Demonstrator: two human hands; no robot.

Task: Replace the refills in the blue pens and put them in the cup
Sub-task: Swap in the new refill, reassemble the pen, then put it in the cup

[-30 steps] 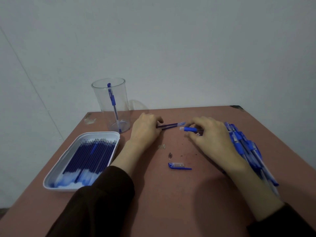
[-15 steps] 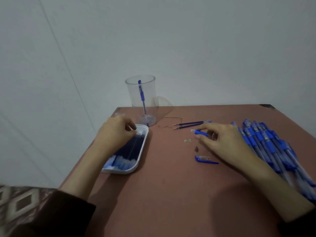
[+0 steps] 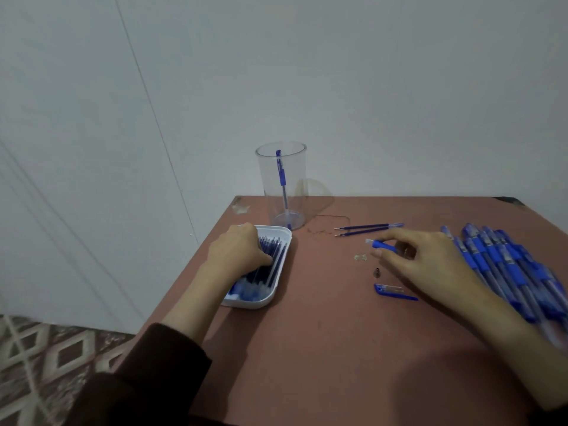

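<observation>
My left hand (image 3: 238, 253) lies in the white tray (image 3: 278, 279) of blue refills (image 3: 270, 265), fingers curled down onto them; whether it grips one is hidden. My right hand (image 3: 430, 265) pinches an opened blue pen barrel (image 3: 382, 245) just above the table. Two loose refills (image 3: 367, 229) lie behind it. A blue pen cap (image 3: 393, 291), a small dark tip (image 3: 376, 273) and a small clear piece (image 3: 360, 257) lie near that hand. A clear cup (image 3: 282, 186) at the back holds one blue pen (image 3: 281, 176). Several blue pens (image 3: 507, 269) are piled at the right.
The reddish table (image 3: 322, 348) stands against a pale wall; its left edge runs just beside the tray. A patterned floor (image 3: 46, 364) shows at the lower left. My dark sleeves cover both forearms near the bottom.
My left hand left the two loose refills by the right hand and moved left into the refill tray. The right hand kept holding the pen barrel. My head turned left.
</observation>
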